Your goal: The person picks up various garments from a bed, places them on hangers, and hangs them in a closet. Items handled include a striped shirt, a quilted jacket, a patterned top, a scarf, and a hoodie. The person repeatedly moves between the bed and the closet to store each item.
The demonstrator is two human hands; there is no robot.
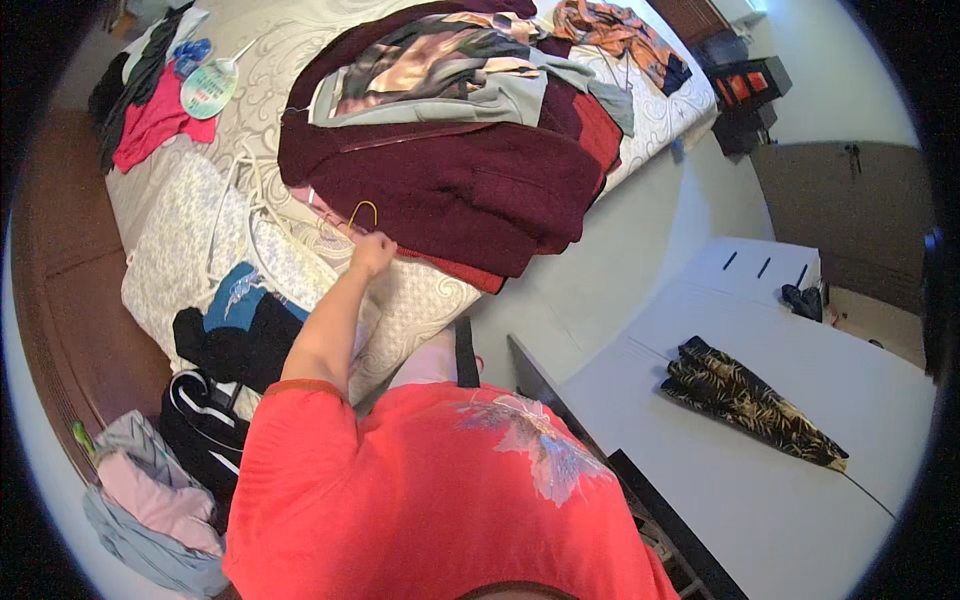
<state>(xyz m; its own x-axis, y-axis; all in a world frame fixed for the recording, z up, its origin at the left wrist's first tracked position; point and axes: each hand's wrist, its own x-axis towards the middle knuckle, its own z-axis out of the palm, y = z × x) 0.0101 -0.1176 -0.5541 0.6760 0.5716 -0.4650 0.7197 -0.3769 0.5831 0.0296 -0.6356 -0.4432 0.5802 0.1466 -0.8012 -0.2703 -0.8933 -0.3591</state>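
My left hand point(374, 256) reaches over the near edge of the bed, its fingers closed at the foot of a yellow hanger hook point(364, 205). Just beyond it lies a large maroon knitted garment point(460, 190), with red cloth point(460, 272) showing under its near edge. A grey garment with a dark and peach pattern point(440, 70) rests on top of the maroon one. White floral cloth point(190, 225) with cream straps spreads left of my hand. Closer to me is a black and blue garment point(240, 325). My right hand is out of view.
Pink clothing point(155, 125) and a round pale fan-like item point(209, 88) lie at the bed's far left. An orange patterned cloth point(620, 40) sits far right. Several clothes point(160, 490) pile up at lower left. A dark leaf-patterned garment point(755, 405) lies on the white surface point(640, 400) at right.
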